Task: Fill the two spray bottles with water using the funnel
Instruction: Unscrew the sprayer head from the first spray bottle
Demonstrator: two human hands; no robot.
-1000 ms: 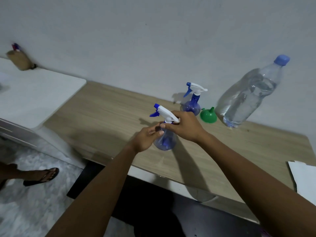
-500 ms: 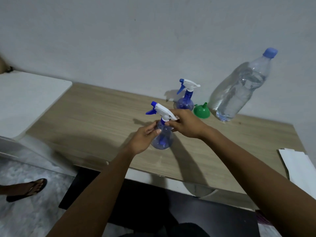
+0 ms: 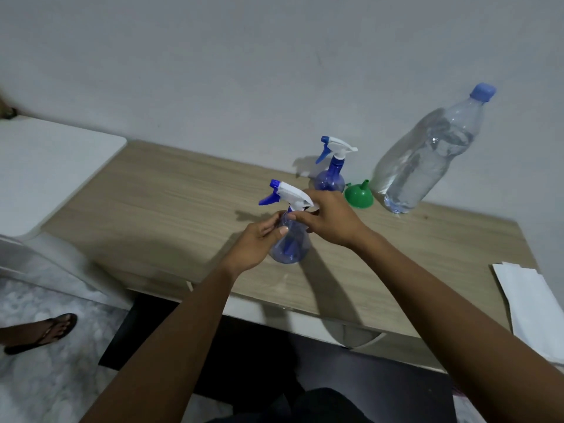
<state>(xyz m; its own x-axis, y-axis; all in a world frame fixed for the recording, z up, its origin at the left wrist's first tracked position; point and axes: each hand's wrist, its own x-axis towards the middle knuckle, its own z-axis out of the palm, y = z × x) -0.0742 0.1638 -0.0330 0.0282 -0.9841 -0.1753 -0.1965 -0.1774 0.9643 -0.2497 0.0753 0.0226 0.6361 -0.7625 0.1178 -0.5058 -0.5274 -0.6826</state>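
Observation:
A blue see-through spray bottle with a white and blue trigger head stands on the wooden table. My left hand grips its body from the left. My right hand is closed around the neck just under the trigger head. A second spray bottle stands upright behind, near the wall. To its right lies a green funnel, wide end down. A large clear water bottle with a blue cap leans against the wall.
White paper sheets lie at the table's right edge. A white surface adjoins the table on the left. A sandalled foot rests on the floor at lower left. The table's front edge runs below my forearms.
My right hand has shifted its hold from the trigger head down to the neck. The bottle stays in place under both hands. The camera view has moved slightly.

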